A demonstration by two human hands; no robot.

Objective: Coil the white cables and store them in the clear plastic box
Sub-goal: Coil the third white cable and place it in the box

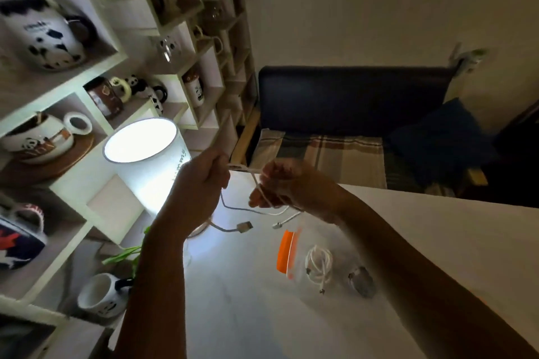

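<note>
The left hand (204,175) is up in the air over the far left part of the tabletop (437,227). Its fingers are curled tight around a white cable (256,181). The right hand (280,186) is just beside it, to the right. Its fingers pinch the same white cable. The cable runs across from one hand to the other. More of it hangs down below the hands in a loose loop. The plug (245,226) at one end of the loose cable lies low near the tabletop, under the hands. A second small plug (278,225) lies just to the right of it.

Nearer and to the right, a clear plastic box (335,245) sits on the white tabletop. It is hard to see because it is see-through. It has an orange lid part (287,251) on its left side. Inside it lies a coiled white cable (319,267), rolled up in a small ring. A small dark round thing (361,281) is just to the right of the ring. I cannot tell what it is.

A glowing round lamp (145,148) stands on the far left, beside the left hand. Behind it, a shelf (96,73) is full of panda cups and pots. A panda mug (100,294) sits low on the left, near some green leaves (125,253). Far away on the right is a dark sofa (350,96) with a checked blanket (335,154) and a blue pillow (437,137).
</note>
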